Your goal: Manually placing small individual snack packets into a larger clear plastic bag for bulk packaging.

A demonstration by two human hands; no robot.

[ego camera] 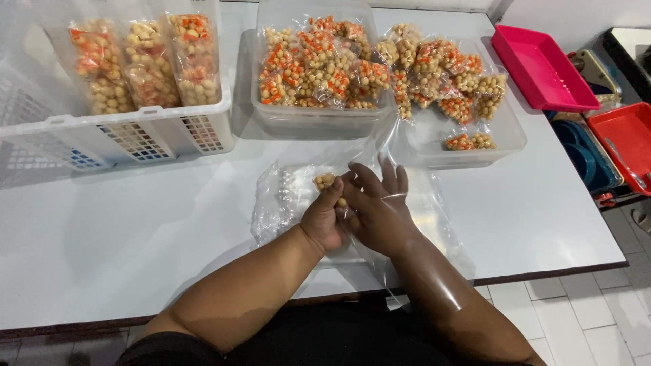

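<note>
A small clutch of round tan snack balls (325, 180) sits pinched at the tips of the left hand (325, 220), right at the middle of the white table (135, 224), and that is where the action is. The left fingers are curled tight together around the snacks, thumb pressed in. The right hand (380, 210) is pushed inside a clear plastic bag (434, 217), its fingers spread a little apart and pointing away from the person, and the two hands touch side by side. Flat clear bags (281, 196) lie on the table just left of the snacks, under the left hand. Beyond the hands, on the far side of the table, a clear tub (319, 115) is heaped with sealed packets of tan and orange snacks (319, 68). Just right of it a second clear tub (475, 152) holds more packets, spilling over from the first. At the table's far left a white lattice basket (149, 135) carries three upright filled packets (146, 64). Off the table's right edge sit a pink tray (539, 68) and a red tray (627, 135), with a blue container (586, 156) between them lower down.
</note>
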